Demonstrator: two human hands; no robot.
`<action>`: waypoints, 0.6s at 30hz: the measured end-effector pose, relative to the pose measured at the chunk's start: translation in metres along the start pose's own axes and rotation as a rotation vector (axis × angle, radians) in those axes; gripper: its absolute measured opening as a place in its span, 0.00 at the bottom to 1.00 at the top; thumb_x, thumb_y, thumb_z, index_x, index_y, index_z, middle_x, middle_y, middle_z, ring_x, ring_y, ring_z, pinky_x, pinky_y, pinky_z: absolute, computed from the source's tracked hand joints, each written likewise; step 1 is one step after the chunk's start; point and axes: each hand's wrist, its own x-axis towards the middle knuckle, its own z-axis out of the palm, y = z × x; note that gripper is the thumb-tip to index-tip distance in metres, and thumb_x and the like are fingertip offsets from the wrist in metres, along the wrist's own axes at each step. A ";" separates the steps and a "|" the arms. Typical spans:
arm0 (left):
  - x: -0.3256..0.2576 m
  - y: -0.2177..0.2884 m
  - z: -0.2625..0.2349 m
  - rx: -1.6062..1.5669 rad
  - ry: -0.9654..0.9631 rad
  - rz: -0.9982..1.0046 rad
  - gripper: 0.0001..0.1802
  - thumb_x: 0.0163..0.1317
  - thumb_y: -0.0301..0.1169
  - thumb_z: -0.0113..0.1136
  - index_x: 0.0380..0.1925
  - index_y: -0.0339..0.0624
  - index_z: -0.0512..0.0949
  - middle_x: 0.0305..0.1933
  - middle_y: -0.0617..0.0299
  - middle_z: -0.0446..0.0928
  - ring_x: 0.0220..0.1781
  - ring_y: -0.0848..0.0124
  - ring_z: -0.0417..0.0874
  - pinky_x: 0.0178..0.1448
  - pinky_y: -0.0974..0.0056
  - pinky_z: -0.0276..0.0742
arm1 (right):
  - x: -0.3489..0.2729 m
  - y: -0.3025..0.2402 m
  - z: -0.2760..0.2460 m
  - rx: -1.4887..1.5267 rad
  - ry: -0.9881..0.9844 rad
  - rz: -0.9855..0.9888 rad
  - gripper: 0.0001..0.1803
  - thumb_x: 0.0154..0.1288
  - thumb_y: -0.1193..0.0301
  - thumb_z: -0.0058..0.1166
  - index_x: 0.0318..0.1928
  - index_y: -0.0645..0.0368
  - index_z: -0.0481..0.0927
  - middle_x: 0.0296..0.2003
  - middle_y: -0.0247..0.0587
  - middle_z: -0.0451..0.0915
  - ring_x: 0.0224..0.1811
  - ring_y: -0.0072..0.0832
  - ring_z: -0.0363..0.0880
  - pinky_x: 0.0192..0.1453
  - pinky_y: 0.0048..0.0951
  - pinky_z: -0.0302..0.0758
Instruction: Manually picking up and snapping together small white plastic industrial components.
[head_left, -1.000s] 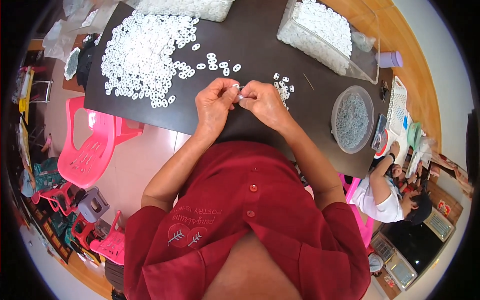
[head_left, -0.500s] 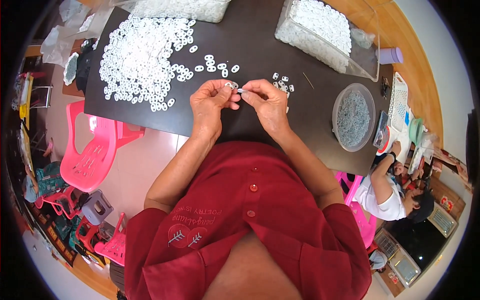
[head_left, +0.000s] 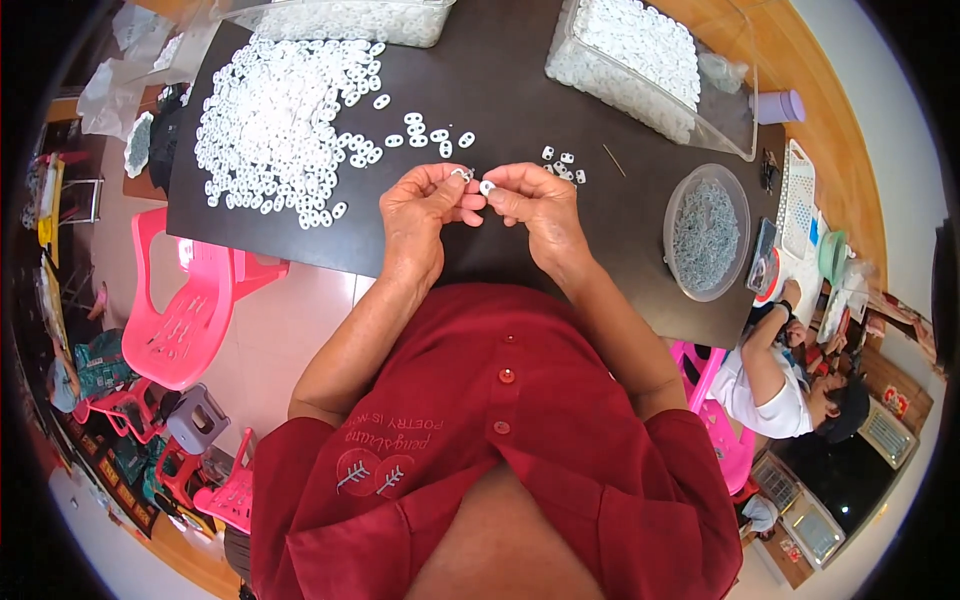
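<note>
Pinching 1 white piece (head_left: 487, 187) at fingertips, right hand (head_left: 545, 207); narrow grip on 1 white link (head_left: 461, 173), left hand (head_left: 415, 208)

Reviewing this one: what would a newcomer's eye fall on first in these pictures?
Probably the heap of white two-holed pieces on the left of the dark table, then the bright pink chair on the floor at lower left. Near the table's front edge, the left hand and right hand each pinch a small white piece.

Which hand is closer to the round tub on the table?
Right. The right hand is left of the round tub, apart from it; the left hand is farther left, past the right hand.
</note>
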 end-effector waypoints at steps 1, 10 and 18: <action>0.000 0.000 0.000 0.001 -0.001 0.000 0.07 0.62 0.25 0.54 0.36 0.30 0.74 0.31 0.53 0.79 0.28 0.70 0.80 0.29 0.69 0.78 | 0.000 -0.001 0.000 0.001 0.001 0.000 0.08 0.56 0.79 0.57 0.38 0.63 0.79 0.31 0.34 0.80 0.30 0.16 0.75 0.30 0.17 0.68; -0.002 -0.006 -0.005 0.067 0.014 -0.031 0.08 0.59 0.27 0.58 0.34 0.32 0.76 0.28 0.56 0.78 0.24 0.74 0.78 0.23 0.73 0.73 | 0.001 0.000 0.001 0.118 0.100 0.064 0.08 0.57 0.79 0.55 0.39 0.64 0.79 0.30 0.36 0.80 0.28 0.17 0.74 0.29 0.16 0.69; -0.007 -0.008 -0.001 0.140 0.011 0.015 0.03 0.58 0.22 0.56 0.30 0.32 0.75 0.25 0.59 0.76 0.20 0.77 0.76 0.18 0.75 0.69 | 0.001 0.002 0.005 0.060 0.154 0.008 0.07 0.56 0.79 0.57 0.37 0.64 0.80 0.29 0.35 0.80 0.27 0.17 0.74 0.29 0.16 0.68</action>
